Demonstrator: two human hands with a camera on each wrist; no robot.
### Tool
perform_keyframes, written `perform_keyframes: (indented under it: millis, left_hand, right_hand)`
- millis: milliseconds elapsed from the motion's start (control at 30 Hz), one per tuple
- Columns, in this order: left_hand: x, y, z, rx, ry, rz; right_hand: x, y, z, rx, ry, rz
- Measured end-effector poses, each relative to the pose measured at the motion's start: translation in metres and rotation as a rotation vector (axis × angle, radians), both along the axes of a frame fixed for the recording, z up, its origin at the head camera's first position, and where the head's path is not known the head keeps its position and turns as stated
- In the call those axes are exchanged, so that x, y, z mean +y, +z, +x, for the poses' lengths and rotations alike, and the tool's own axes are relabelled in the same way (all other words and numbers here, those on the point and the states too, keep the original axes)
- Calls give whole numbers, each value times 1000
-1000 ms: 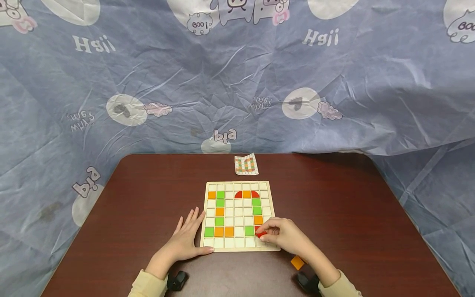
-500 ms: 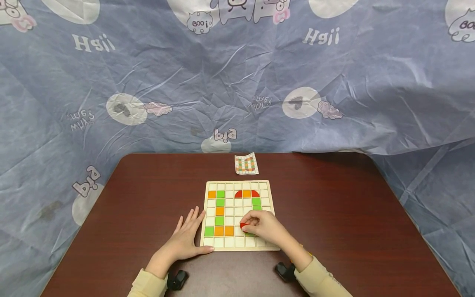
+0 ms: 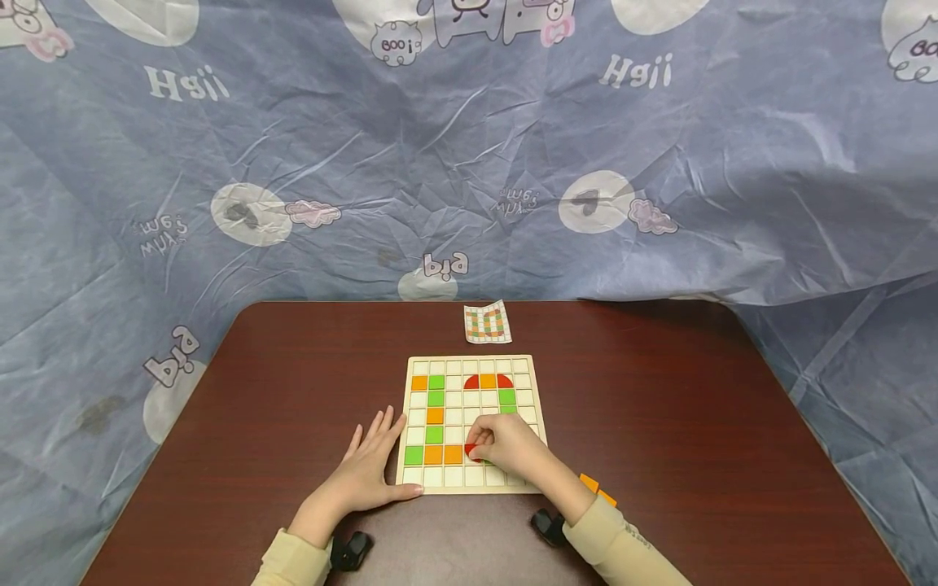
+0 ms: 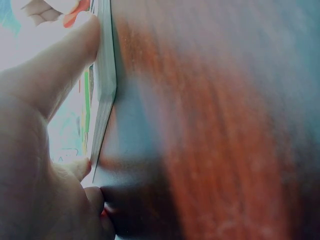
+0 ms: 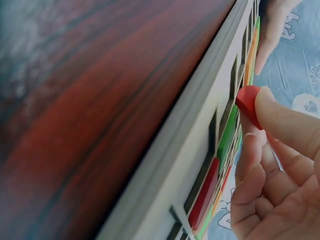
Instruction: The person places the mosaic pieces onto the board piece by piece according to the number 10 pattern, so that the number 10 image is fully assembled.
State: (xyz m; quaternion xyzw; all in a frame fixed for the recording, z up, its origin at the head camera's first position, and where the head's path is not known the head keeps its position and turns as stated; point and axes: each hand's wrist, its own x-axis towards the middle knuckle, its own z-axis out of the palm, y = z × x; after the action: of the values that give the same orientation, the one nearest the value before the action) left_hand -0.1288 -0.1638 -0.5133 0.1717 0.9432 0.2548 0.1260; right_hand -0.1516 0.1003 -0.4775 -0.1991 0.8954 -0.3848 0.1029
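A pale grid board (image 3: 469, 491) lies on the table with green, orange and red tiles in several of its cells. My right hand (image 3: 507, 443) pinches a red tile with a rounded edge (image 5: 248, 104) between thumb and fingers. It holds that tile at the cell just right of an orange tile (image 3: 453, 454) in the second row from the front; the right wrist view shows it tilted. Fingers spread, my left hand (image 3: 362, 472) rests at the board's left side, its thumb on the front left corner. The right hand hides some tiles on the board's right side.
Behind the board lies a small paper card (image 3: 487, 322) printed with a coloured grid pattern. Loose orange tiles (image 3: 589, 483) lie on the table beside my right forearm. A patterned blue-grey cloth (image 3: 440, 146) hangs behind the table's far edge.
My right hand has moved left across the board with the red tile, from the cell near the right edge, leaving another red tile there. Loose orange tiles came into fuller view. The left hand stayed put.
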Motion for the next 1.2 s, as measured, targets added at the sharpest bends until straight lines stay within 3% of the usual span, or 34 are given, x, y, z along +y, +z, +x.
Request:
perform_keyframes:
  millis: [467, 833, 1033, 1200]
  left_hand:
    - [0, 2, 1, 3, -5, 5]
    - [1, 2, 0, -1, 0, 1]
    - [0, 3, 0, -5, -1, 1]
    - [0, 4, 1, -2, -3, 3]
  right_hand:
    - [0, -3, -1, 93, -13, 110]
    - [0, -5, -2, 88, -23, 120]
    - [3, -3, 1, 144, -43, 142]
    - [19, 5, 1, 130, -95, 82]
